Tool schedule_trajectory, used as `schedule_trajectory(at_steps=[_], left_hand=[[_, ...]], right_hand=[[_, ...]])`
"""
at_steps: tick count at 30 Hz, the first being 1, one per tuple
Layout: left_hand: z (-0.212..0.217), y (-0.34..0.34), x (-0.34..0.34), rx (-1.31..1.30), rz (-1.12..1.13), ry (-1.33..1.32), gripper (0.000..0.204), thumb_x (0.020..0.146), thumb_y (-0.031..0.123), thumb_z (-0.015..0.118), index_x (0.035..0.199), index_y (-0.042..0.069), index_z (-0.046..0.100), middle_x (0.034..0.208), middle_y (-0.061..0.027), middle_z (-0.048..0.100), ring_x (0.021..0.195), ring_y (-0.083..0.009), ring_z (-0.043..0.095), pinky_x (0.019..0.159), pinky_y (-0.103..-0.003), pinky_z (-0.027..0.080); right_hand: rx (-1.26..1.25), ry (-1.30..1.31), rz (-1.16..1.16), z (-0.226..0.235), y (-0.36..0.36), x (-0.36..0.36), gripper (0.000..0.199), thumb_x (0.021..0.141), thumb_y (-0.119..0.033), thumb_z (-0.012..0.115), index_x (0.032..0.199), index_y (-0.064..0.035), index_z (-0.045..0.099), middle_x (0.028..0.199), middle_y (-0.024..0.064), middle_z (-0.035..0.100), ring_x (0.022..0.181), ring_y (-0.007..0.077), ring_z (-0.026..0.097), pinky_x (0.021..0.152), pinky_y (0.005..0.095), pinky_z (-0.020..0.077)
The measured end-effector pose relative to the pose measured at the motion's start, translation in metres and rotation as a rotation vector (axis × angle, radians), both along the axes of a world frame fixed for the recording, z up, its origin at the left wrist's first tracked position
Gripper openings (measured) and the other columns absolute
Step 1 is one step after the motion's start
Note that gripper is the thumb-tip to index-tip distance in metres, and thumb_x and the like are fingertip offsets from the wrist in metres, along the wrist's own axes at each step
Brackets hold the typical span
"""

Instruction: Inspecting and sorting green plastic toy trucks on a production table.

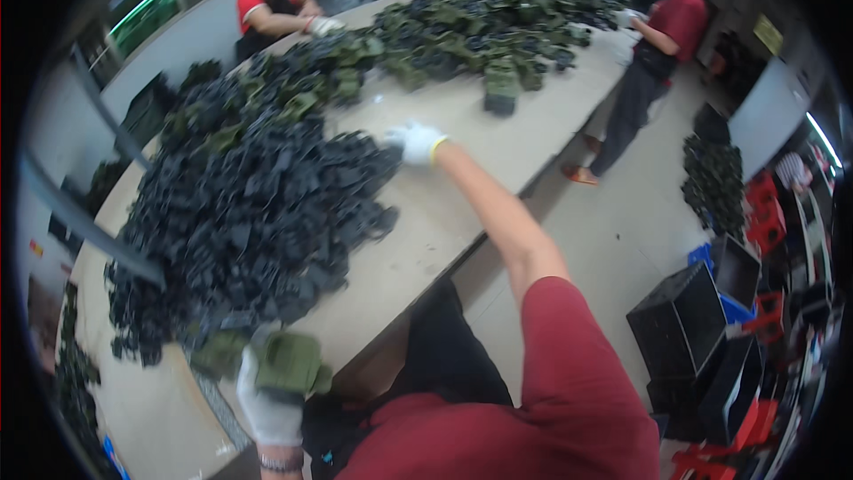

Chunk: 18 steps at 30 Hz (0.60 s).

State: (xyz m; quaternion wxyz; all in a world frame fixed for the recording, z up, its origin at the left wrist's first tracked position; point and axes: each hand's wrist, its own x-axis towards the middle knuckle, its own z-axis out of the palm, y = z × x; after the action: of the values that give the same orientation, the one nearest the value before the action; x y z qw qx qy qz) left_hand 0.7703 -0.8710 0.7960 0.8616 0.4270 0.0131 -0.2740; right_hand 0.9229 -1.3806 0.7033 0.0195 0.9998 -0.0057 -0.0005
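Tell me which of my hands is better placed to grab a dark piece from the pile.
Probably your right hand: it's at the edge of the dark pile and seems empty, though blurred. Your left hand is occupied, holding a green piece.

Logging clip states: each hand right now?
Left hand: closed, holding a green piece.
Right hand: beside the dark pile; blurred, cannot tell.

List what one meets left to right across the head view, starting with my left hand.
Left hand holding a green piece, right hand, standing co-worker in dark red, white panel, glowing light strip.
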Motion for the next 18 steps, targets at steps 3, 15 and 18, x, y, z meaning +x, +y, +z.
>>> schedule_trajectory(at_steps=[3, 15, 18], left_hand=[[-0.003, 0.028, -0.015, 0.039, 0.057, -0.100, 0.051, 0.103, 0.040, 0.053, 0.136, 0.001, 0.054, 0.122, -0.0130, 0.064, 0.106, -0.0297, 0.067, 0.088, -0.045, 0.058], [-0.015, 0.013, -0.010, 0.085, 0.070, -0.147, 0.053, 0.103, 0.040, 0.053, 0.139, 0.002, 0.052, 0.122, -0.0101, 0.066, 0.102, -0.0262, 0.069, 0.081, -0.041, 0.060], [-0.008, 0.014, -0.019, 0.059, 0.079, -0.102, 0.051, 0.103, 0.041, 0.051, 0.139, 0.003, 0.052, 0.120, -0.0111, 0.066, 0.101, -0.0285, 0.069, 0.081, -0.042, 0.060]], right_hand=[[0.154, -0.128, -0.121, 0.011, 0.023, -0.023, 0.045, 0.089, -0.029, 0.060, 0.134, -0.0257, 0.062, 0.136, 0.0069, 0.061, 0.122, 0.0356, 0.058, 0.103, 0.0450, 0.0490], [0.118, -0.025, -0.114, 0.036, 0.064, -0.131, 0.078, 0.079, -0.059, 0.071, 0.142, -0.0171, 0.054, 0.142, 0.0113, 0.054, 0.124, 0.0351, 0.054, 0.103, 0.0471, 0.0479], [0.249, -0.098, 0.051, 0.015, 0.064, -0.133, 0.080, 0.072, -0.038, 0.079, 0.145, -0.0174, 0.051, 0.141, 0.0132, 0.054, 0.119, 0.0382, 0.055, 0.102, 0.0460, 0.0484]])
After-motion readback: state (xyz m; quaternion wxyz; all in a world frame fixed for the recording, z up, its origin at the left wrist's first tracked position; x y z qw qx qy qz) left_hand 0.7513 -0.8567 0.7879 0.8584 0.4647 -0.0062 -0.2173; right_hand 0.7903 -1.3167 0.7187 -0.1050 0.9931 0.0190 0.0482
